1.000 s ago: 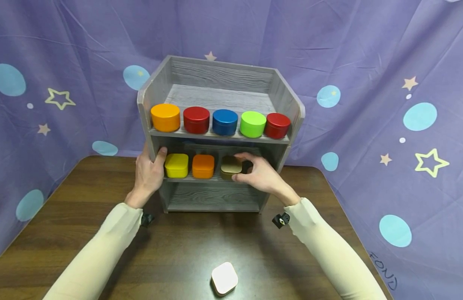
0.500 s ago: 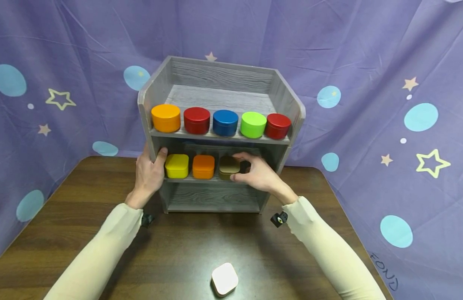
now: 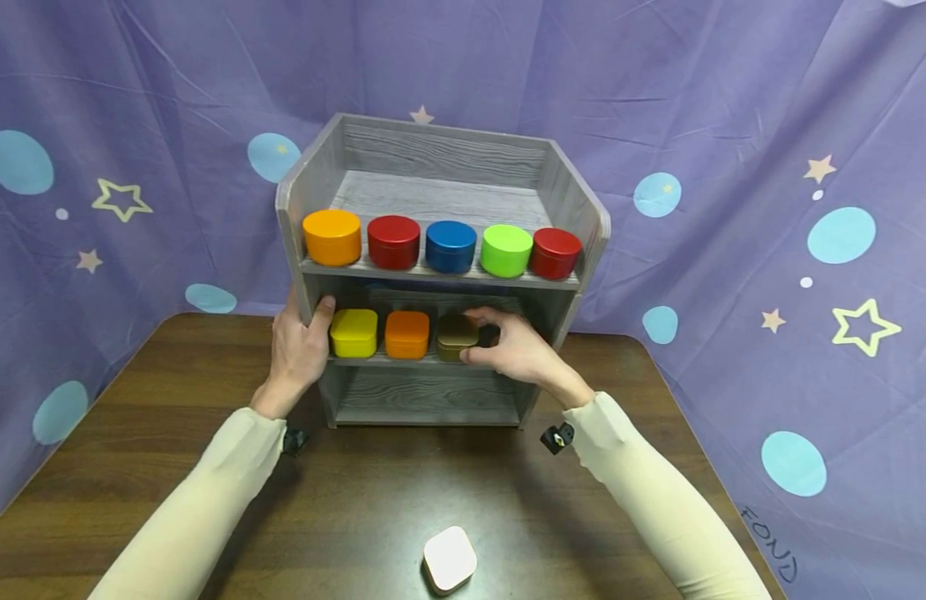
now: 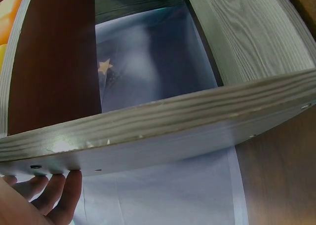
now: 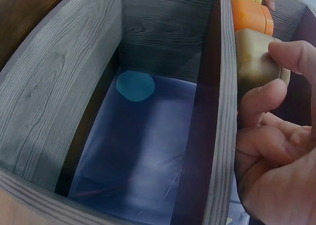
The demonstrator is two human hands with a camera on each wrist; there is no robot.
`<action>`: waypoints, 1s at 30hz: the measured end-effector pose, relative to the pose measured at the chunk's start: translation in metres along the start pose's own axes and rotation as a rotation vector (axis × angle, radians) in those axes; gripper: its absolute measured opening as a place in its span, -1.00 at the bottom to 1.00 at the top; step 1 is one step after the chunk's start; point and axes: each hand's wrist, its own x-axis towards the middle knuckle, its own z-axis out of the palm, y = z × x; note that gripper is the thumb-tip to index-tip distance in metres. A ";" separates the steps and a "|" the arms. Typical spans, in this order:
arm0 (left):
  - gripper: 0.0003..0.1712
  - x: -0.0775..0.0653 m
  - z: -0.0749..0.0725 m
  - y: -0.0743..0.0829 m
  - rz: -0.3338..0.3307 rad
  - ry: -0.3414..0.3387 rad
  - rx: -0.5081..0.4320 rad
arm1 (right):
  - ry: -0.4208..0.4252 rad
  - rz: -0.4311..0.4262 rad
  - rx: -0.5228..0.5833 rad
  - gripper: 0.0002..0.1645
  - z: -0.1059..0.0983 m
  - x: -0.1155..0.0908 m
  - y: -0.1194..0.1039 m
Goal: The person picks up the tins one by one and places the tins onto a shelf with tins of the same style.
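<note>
In the head view a grey wooden shelf unit [image 3: 443, 278] stands on the table. My right hand [image 3: 518, 346] pinches a gold square tin [image 3: 457, 340] on the middle shelf, thumb at its front and a finger on its top edge; the right wrist view shows the same grip on the gold tin [image 5: 254, 62]. Left of it sit an orange square tin [image 3: 407, 336] and a yellow one [image 3: 353, 333]. My left hand [image 3: 297, 346] holds the unit's left side panel, thumb on the inner side, fingers along the outer face, as the left wrist view shows of those fingers [image 4: 66, 198].
On the top shelf stands a row of round tins: an orange one [image 3: 332, 237], two red, a blue [image 3: 451, 247] and a green one [image 3: 506, 250]. A white square tin [image 3: 450, 558] lies on the brown table [image 3: 342, 517] near its front. A purple curtain [image 3: 733, 275] hangs behind.
My right hand has slid the gold tin slightly left along the middle shelf, towards the orange square tin. The left hand has stayed at the side panel.
</note>
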 end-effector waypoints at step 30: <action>-0.23 0.001 -0.001 -0.003 0.019 -0.009 -0.022 | 0.078 -0.022 0.186 -0.25 -0.001 -0.041 0.015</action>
